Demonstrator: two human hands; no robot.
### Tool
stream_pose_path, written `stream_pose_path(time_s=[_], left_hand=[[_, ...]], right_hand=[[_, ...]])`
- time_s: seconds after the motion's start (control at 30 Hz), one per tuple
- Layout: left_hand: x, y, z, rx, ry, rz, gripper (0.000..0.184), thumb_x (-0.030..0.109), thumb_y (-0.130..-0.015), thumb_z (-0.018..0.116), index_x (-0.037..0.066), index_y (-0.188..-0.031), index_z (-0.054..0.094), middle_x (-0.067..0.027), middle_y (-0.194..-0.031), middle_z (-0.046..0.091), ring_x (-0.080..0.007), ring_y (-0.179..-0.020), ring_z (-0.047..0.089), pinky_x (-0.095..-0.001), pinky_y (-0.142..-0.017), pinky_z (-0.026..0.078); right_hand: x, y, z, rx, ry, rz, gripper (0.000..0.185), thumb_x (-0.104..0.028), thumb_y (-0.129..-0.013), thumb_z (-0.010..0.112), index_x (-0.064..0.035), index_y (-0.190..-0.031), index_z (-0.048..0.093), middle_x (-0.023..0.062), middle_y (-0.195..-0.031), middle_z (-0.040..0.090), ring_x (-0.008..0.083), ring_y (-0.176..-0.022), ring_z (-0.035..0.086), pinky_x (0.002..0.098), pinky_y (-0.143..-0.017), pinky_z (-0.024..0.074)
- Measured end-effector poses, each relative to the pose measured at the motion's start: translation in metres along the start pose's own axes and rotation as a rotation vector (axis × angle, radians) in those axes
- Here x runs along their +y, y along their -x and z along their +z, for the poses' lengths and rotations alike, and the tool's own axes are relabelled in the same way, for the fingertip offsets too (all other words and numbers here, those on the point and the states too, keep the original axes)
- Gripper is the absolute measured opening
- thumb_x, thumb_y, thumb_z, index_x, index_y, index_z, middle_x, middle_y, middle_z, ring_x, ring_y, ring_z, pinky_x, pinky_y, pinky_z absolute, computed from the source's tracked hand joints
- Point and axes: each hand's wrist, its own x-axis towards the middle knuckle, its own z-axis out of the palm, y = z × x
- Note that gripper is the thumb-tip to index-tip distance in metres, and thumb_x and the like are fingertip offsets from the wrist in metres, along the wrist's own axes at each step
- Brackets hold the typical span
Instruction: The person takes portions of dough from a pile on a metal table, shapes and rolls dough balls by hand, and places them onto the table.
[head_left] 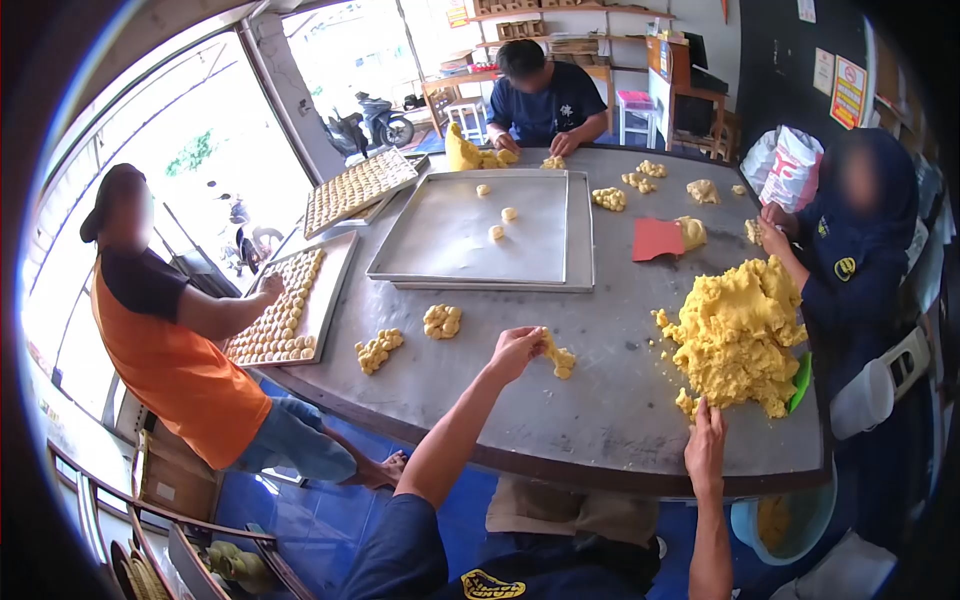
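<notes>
My left hand (518, 352) is over the near middle of the metal table (480, 400), its fingers closed on a small lump of yellow dough (557, 355). Other small pieces lie joined to that lump. At the right, my right hand (706, 432) touches the lower left edge of a large crumbly mound of yellow dough (735, 335); its fingertips are close together beside a small piece. Two clusters of dough balls (442, 321) rest left of my left hand. A green scraper (801, 382) is partly under the mound's right side.
A large tray (480, 240) holds a few dough balls. Filled trays (360, 190) stand at the left. A person in orange (170, 350) is at the left, another person (545, 100) across the table, a third (860, 250) at the right. A blue basin (748, 525) stands below the right edge.
</notes>
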Motion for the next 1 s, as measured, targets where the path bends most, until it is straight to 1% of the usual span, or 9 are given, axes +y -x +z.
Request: stream_pose_path(time_s=[0.13,0.2,0.3,0.47,0.6,0.73,0.83,0.87,1.0], left_hand=[[-0.005,0.015,0.016,0.111,-0.597,0.214,0.026,0.023,-0.094,0.070,-0.001,-0.104,0.072,-0.0139,-0.087,0.072,-0.0202,-0.073,0.069,-0.0322,-0.070,0.056],[-0.005,0.029,0.025,0.205,-0.819,0.330,0.024,0.024,-0.089,0.071,0.002,-0.099,0.074,-0.0217,-0.090,0.070,-0.0352,-0.079,0.070,-0.0417,-0.074,0.055],[-0.009,0.040,0.016,0.105,-0.993,0.474,0.021,0.018,-0.089,0.066,0.001,-0.100,0.073,-0.0226,-0.093,0.069,-0.0409,-0.087,0.067,-0.0449,-0.080,0.053],[-0.016,0.059,-0.002,-0.018,-1.061,0.629,0.022,0.006,-0.088,0.057,0.000,-0.102,0.073,-0.0207,-0.098,0.070,-0.0374,-0.091,0.068,-0.0439,-0.082,0.054],[-0.025,0.077,-0.012,0.070,-0.994,0.503,0.033,0.003,-0.088,0.049,0.002,-0.114,0.070,-0.0159,-0.102,0.072,-0.0248,-0.086,0.070,-0.0371,-0.078,0.055],[-0.032,0.079,-0.021,0.192,-0.300,0.186,0.040,0.008,-0.092,0.042,0.001,-0.127,0.061,-0.0113,-0.102,0.072,-0.0100,-0.076,0.057,-0.0284,-0.076,0.051],[-0.035,0.070,-0.026,0.572,-0.248,0.332,0.036,0.009,-0.091,0.041,0.001,-0.119,0.062,-0.0112,-0.103,0.066,-0.0148,-0.080,0.055,-0.0310,-0.079,0.048],[-0.036,0.067,-0.027,0.720,-0.431,0.479,0.034,0.006,-0.089,0.040,0.003,-0.116,0.061,-0.0116,-0.107,0.058,-0.0192,-0.087,0.053,-0.0341,-0.084,0.045],[-0.028,0.072,-0.016,0.638,-0.504,0.502,0.033,0.004,-0.089,0.048,0.002,-0.120,0.058,-0.0144,-0.111,0.056,-0.0224,-0.099,0.055,-0.0364,-0.092,0.045]], right_hand=[[-0.002,-0.023,0.003,0.069,-0.095,0.015,0.037,0.007,-0.088,0.057,0.0038,-0.124,0.064,0.0170,-0.105,0.064,0.0345,-0.100,0.058,0.0420,-0.092,0.0463],[0.001,-0.031,0.008,0.051,-0.010,-0.031,0.036,0.005,-0.088,0.057,0.0039,-0.123,0.064,0.0172,-0.103,0.063,0.0343,-0.098,0.058,0.0418,-0.091,0.0465],[0.007,-0.037,0.007,-0.034,0.110,-0.116,0.036,0.002,-0.087,0.057,0.0046,-0.122,0.065,0.0187,-0.099,0.062,0.0347,-0.095,0.057,0.0420,-0.090,0.0469],[0.011,-0.055,-0.020,-0.196,0.029,-0.052,0.034,0.002,-0.087,0.057,0.0053,-0.119,0.067,0.0233,-0.097,0.061,0.0375,-0.099,0.058,0.0429,-0.090,0.0477],[0.009,-0.022,-0.004,0.002,-0.045,0.020,0.042,0.005,-0.089,0.055,0.0048,-0.131,0.059,0.0233,-0.113,0.057,0.0390,-0.109,0.056,0.0436,-0.095,0.0464],[0.000,0.014,-0.002,0.153,0.080,-0.081,0.049,0.005,-0.090,0.058,0.0035,-0.139,0.051,0.0209,-0.122,0.055,0.0376,-0.113,0.056,0.0435,-0.096,0.0460],[0.008,0.003,-0.019,0.005,-0.140,0.082,0.049,0.004,-0.090,0.059,0.0049,-0.139,0.050,0.0210,-0.118,0.056,0.0369,-0.107,0.059,0.0430,-0.093,0.0480],[0.008,-0.005,-0.024,0.048,-0.176,0.128,0.048,0.003,-0.090,0.061,0.0067,-0.137,0.051,0.0214,-0.113,0.056,0.0371,-0.101,0.060,0.0435,-0.086,0.0491],[0.018,-0.017,-0.017,0.050,-0.154,0.130,0.042,0.000,-0.091,0.062,0.0069,-0.132,0.055,0.0203,-0.111,0.055,0.0373,-0.099,0.058,0.0443,-0.085,0.0471]])
